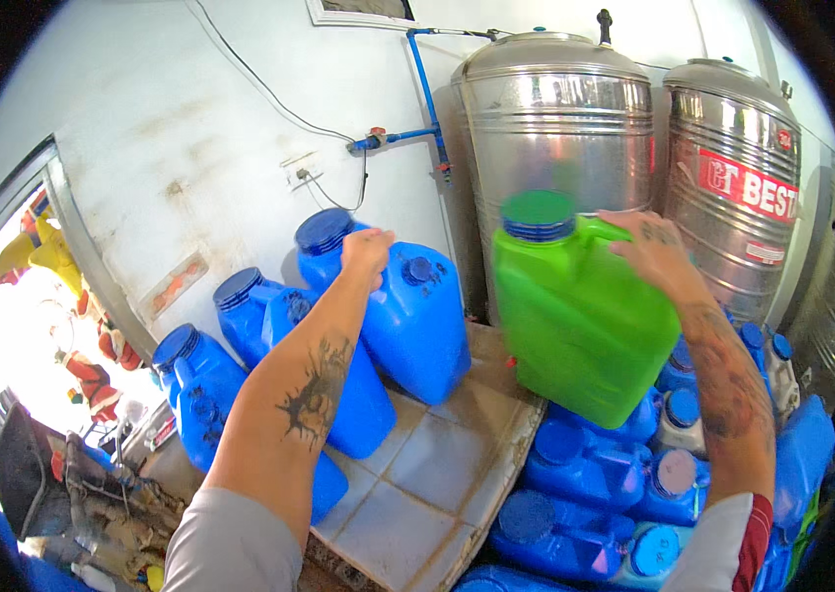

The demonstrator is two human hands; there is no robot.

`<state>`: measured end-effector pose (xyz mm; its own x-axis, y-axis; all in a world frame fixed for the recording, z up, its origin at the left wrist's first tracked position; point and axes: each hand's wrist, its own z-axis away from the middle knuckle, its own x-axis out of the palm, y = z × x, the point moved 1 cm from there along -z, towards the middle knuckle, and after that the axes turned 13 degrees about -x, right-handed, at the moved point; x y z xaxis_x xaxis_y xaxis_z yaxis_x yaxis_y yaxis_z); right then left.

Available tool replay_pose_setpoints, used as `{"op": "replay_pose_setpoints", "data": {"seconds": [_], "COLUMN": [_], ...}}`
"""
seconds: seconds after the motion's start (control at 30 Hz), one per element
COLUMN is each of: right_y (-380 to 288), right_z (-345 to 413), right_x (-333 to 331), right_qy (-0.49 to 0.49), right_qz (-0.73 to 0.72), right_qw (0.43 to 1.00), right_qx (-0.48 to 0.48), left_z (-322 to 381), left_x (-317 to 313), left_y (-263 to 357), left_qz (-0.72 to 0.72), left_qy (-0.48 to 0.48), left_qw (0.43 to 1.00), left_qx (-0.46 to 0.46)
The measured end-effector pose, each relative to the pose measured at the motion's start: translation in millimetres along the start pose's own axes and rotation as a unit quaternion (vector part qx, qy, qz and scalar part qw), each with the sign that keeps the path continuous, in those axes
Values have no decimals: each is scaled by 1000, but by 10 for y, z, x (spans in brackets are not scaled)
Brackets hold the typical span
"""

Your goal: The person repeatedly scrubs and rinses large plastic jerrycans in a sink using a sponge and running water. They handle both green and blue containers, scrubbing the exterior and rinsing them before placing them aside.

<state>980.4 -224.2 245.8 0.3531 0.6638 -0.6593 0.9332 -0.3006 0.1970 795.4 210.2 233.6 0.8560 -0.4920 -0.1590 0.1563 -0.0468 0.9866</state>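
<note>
My left hand (pixel 367 255) is closed on the handle of a blue plastic jerrycan (pixel 417 325) with a dark blue screw cap, which stands on a tiled ledge (pixel 436 451) by the wall. More blue jerrycans (pixel 199 392) stand in a row to its left, partly behind my left forearm. With my right hand (pixel 646 240) I grip the top handle of a green plastic jerrycan (pixel 580 318). This one has a green cap and hangs over the ledge's right edge, slightly blurred. The fingertips of my right hand are partly hidden by the handle.
Many blue and whitish containers (pixel 587 459) crowd the space below the ledge on the right. Two stainless steel tanks (pixel 558 133) rise behind it. Blue pipe (pixel 423 81) and a plugged cable (pixel 304 175) run on the white wall. A bright doorway (pixel 55 296) lies at the left.
</note>
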Motion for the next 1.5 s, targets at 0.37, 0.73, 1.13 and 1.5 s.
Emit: {"op": "replay_pose_setpoints", "data": {"seconds": [0.37,0.73,1.13,1.5], "right_y": [-490,-539,-1389,-1740], "right_z": [-2552,-1861,-1290,-950], "right_x": [2421,3275,4465,3333], "right_qy": [-144,448,117,95], "right_qz": [-163,-348,-458,-404], "right_qw": [976,804,834,897], "right_qx": [10,181,284,154], "left_z": [-1015,-850,549,4180], "left_x": [-540,-505,-777,-2621], "left_y": [2,82,1185,-308], "left_qz": [-163,-496,-535,-542], "left_qy": [164,205,119,235], "left_qw": [973,834,690,729], "left_qx": [-27,125,473,345]}}
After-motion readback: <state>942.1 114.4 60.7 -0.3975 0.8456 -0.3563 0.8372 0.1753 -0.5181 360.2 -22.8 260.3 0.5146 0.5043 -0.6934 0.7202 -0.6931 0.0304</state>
